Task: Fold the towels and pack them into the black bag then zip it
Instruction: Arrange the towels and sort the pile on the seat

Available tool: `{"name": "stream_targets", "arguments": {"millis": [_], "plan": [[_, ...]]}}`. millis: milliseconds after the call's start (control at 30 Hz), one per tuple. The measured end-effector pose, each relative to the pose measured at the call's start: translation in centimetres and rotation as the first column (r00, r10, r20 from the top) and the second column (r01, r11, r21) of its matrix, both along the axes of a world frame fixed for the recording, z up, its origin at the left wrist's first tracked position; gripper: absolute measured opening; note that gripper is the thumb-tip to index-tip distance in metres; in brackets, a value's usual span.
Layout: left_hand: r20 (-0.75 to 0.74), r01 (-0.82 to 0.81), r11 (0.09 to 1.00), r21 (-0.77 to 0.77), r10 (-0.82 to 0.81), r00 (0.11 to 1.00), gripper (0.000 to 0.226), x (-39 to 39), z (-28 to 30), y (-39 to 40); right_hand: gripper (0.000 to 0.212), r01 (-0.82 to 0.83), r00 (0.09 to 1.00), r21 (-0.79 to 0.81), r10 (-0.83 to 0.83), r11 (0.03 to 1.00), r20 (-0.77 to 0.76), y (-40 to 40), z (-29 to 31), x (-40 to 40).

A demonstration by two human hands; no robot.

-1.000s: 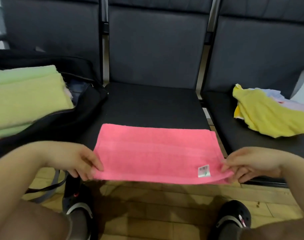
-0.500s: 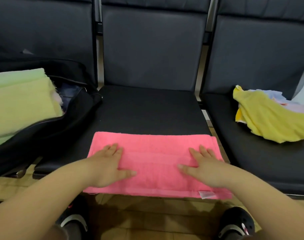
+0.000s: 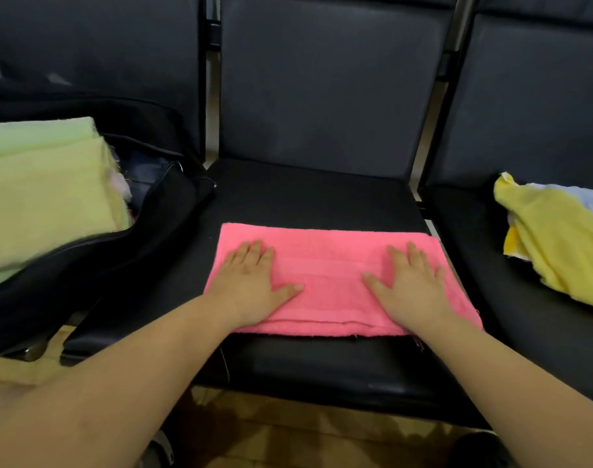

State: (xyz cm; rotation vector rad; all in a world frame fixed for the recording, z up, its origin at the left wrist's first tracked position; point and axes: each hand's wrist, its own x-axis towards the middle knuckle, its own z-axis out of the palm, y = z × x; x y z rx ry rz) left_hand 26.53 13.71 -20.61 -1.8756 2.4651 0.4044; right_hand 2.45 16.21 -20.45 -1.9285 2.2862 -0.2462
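Observation:
A pink towel (image 3: pixel 335 261), folded into a long strip, lies flat on the middle black seat (image 3: pixel 308 197). My left hand (image 3: pixel 251 282) rests palm down on its left part, fingers spread. My right hand (image 3: pixel 413 285) lies flat on its right part the same way. The black bag (image 3: pixel 126 251) stands unzipped on the left seat, with folded pale green and yellow towels (image 3: pixel 45 190) stacked in it. A crumpled yellow towel (image 3: pixel 558 241) lies on the right seat over some pale cloths.
Three dark padded chairs stand in a row with backrests (image 3: pixel 322 86) behind the seats. A tiled floor (image 3: pixel 288 440) shows below the seat's front edge, with my shoes at the bottom of the frame.
One second ago both hands pinched the towel's near corners over the seat edge. The near half has been folded over, and the hands now press flat, further onto the seat.

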Motion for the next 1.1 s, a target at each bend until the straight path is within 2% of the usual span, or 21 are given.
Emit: {"name": "stream_targets", "arguments": {"millis": [33,100,133,200,300,367,500,633,767,900,967,1033,1067,1100], "plan": [[-0.002,0.009,1.000,-0.019,-0.009,1.000,0.085,0.5,0.1,0.2,0.067,-0.091,0.993,-0.095,0.097,0.991,0.061,0.3,0.1,0.8],[-0.021,0.038,0.996,-0.077,-0.040,0.999,0.077,1.8,0.6,0.7,0.047,-0.310,0.921,-0.247,0.355,0.918,0.163,1.4,0.3,2.8],[-0.055,0.055,0.992,-0.114,-0.061,0.997,0.069,2.8,1.0,1.0,0.038,-0.406,0.870,-0.265,0.459,0.875,0.181,2.1,0.5,3.8],[-0.148,0.087,0.978,-0.188,-0.116,0.982,0.049,5.0,1.4,1.6,0.034,-0.564,0.775,-0.253,0.610,0.786,0.167,3.3,0.5,5.4],[-0.291,0.083,0.968,-0.236,-0.152,0.944,0.034,8.1,1.3,2.9,0.038,-0.656,0.701,-0.211,0.689,0.724,0.185,4.1,0.5,7.3],[-0.388,0.050,0.976,-0.214,-0.132,0.912,0.018,9.4,0.6,3.9,0.036,-0.663,0.687,-0.232,0.701,0.712,0.191,4.0,0.4,8.3],[-0.454,0.057,0.968,-0.244,-0.166,0.875,0.035,10.9,-0.6,5.7,0.032,-0.670,0.668,-0.267,0.720,0.692,0.189,3.4,0.3,11.3],[-0.455,0.076,0.957,-0.281,-0.202,0.867,0.033,11.4,-0.7,6.3,0.043,-0.663,0.705,-0.185,0.688,0.726,0.172,2.8,0.4,14.8],[-0.370,0.107,0.941,-0.322,-0.229,0.900,0.028,11.3,-0.7,6.0,0.041,-0.637,0.746,-0.140,0.652,0.758,0.138,2.7,0.7,16.9],[-0.171,0.115,0.955,-0.275,-0.167,0.971,0.042,10.6,0.2,5.0,0.037,-0.595,0.793,-0.089,0.601,0.799,0.100,3.2,0.9,17.4],[-0.138,0.130,0.968,-0.216,-0.162,0.977,0.035,10.5,1.3,4.7,0.032,-0.556,0.801,-0.107,0.566,0.824,0.196,3.5,1.0,17.6],[-0.283,0.122,0.976,-0.183,-0.171,0.944,0.024,10.7,2.6,4.6,0.027,-0.467,0.767,-0.097,0.457,0.879,0.451,3.6,1.4,18.0],[-0.379,0.106,0.979,-0.174,-0.166,0.911,0.020,10.8,3.1,4.6,0.028,-0.419,0.717,-0.050,0.364,0.907,0.595,3.6,1.9,18.1],[-0.479,0.082,0.986,-0.147,-0.143,0.866,0.023,10.9,3.7,4.7,0.032,-0.389,0.627,0.013,0.254,0.921,0.736,3.8,2.5,18.2]]}}
